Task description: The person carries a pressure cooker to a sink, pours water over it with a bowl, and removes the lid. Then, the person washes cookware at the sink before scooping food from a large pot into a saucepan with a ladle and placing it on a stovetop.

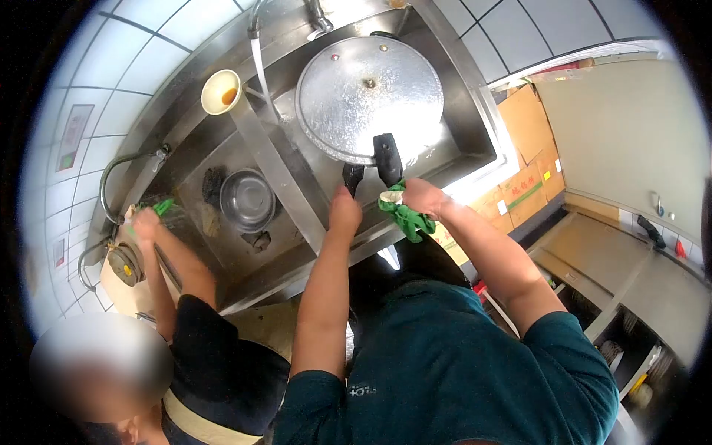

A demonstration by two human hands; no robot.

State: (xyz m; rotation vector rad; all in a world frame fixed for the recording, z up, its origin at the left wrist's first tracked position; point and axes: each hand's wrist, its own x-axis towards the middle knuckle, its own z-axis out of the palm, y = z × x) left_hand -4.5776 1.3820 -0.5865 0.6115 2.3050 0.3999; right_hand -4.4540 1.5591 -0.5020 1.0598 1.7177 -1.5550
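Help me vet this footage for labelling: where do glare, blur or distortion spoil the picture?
Head view: glare burns out part of the metal lid and the sink's near-right rim; wide-angle distortion bows the wall tiles; corners go black; the co-worker's head is blurred out; left hand and right hand look clear enough.
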